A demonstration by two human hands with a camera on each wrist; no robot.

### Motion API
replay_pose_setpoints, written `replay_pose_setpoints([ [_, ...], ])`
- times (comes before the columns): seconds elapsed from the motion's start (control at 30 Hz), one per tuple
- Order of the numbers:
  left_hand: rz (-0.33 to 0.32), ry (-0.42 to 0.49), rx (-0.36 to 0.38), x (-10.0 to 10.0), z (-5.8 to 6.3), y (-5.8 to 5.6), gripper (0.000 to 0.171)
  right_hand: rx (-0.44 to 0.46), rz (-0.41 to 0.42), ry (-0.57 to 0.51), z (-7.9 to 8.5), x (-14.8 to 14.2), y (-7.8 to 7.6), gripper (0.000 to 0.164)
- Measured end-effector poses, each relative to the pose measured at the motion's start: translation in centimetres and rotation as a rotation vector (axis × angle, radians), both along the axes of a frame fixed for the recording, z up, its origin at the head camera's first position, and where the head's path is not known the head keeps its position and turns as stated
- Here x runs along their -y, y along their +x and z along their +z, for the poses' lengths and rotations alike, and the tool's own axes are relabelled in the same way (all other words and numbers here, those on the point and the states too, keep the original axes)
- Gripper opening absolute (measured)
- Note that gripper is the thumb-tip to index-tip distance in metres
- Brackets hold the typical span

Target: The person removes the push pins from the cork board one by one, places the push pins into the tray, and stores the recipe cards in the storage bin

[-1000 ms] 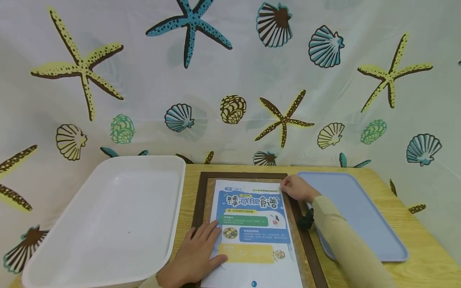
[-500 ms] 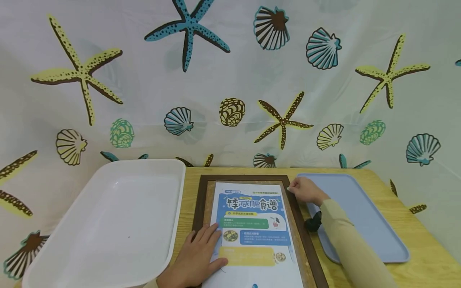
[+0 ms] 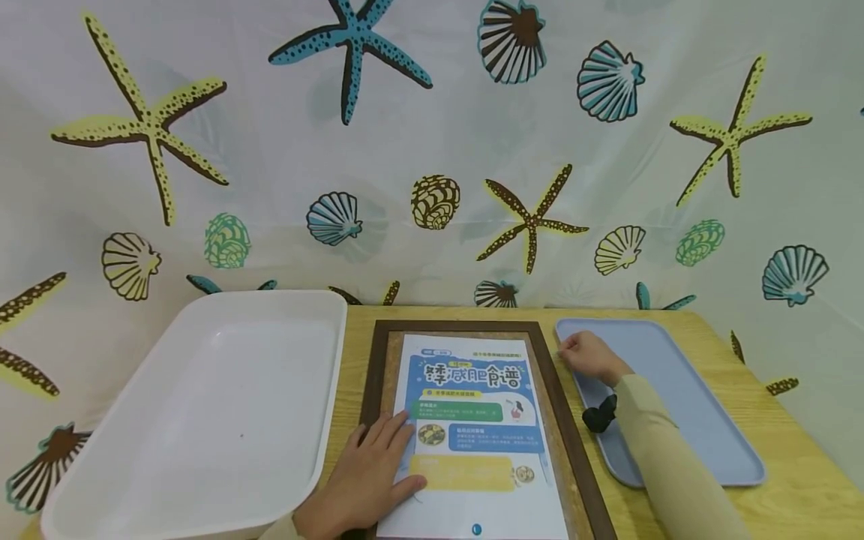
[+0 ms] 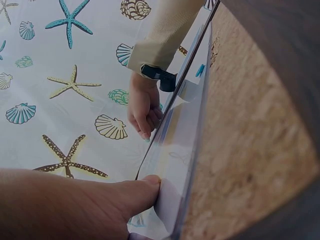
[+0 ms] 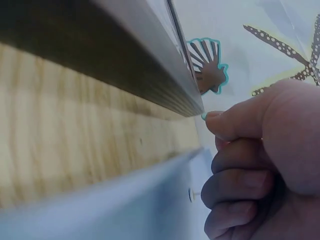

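Observation:
A printed poster in blue, green and yellow lies on a brown-framed cork board. My left hand rests with spread fingers across the board's left frame and the poster's left side. In the left wrist view its thumb lies on the sheet. A blue thumbtack sits near the poster's bottom edge. My right hand is over the light blue tray's near-left corner area, beside the board. Its thumb and forefinger pinch a small thumbtack, only its pale teal tip showing. The other fingers are curled in.
The light blue tray stands right of the board; a tack with a gold pin lies in it. A large white tray stands at left. Behind the wooden table hangs a shell-patterned curtain.
My right hand has moved rightward from the poster's upper right corner, over the frame, to the blue tray, still pinching. The left hand has stayed put on the poster.

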State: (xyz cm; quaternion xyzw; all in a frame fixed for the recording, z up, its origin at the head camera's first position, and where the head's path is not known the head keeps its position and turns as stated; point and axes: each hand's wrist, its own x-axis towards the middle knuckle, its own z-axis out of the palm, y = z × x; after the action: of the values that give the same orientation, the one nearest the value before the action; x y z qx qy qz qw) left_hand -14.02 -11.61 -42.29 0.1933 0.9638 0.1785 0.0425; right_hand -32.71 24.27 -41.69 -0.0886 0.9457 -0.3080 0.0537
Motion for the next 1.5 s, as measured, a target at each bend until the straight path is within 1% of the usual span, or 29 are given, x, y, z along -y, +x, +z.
replay_pose_setpoints([
  [0.3,0.004,-0.012,0.007,0.0,0.1,0.0,0.073,-0.004,-0.044,-0.025,-0.2,-1.6,0.5,0.022],
  [0.47,0.006,-0.014,-0.002,-0.1,-0.1,0.0,0.072,-0.002,-0.066,-0.010,-0.4,-2.5,0.9,0.024],
  [0.6,0.005,-0.013,-0.001,0.0,-0.1,0.0,0.072,0.023,-0.098,0.002,-0.3,-2.9,1.1,0.026],
  [1.07,0.004,0.003,0.001,-0.1,-0.3,-0.1,0.071,0.040,-0.166,-0.006,-0.6,-3.5,0.9,0.028],
  [1.3,0.008,-0.005,-0.005,-0.3,0.0,-0.2,0.072,0.046,-0.166,-0.020,-0.6,-3.7,1.0,0.027],
  [1.5,0.015,-0.004,0.015,-0.3,0.0,-0.1,0.072,0.031,-0.117,-0.063,-0.3,-3.5,1.3,0.027],
])
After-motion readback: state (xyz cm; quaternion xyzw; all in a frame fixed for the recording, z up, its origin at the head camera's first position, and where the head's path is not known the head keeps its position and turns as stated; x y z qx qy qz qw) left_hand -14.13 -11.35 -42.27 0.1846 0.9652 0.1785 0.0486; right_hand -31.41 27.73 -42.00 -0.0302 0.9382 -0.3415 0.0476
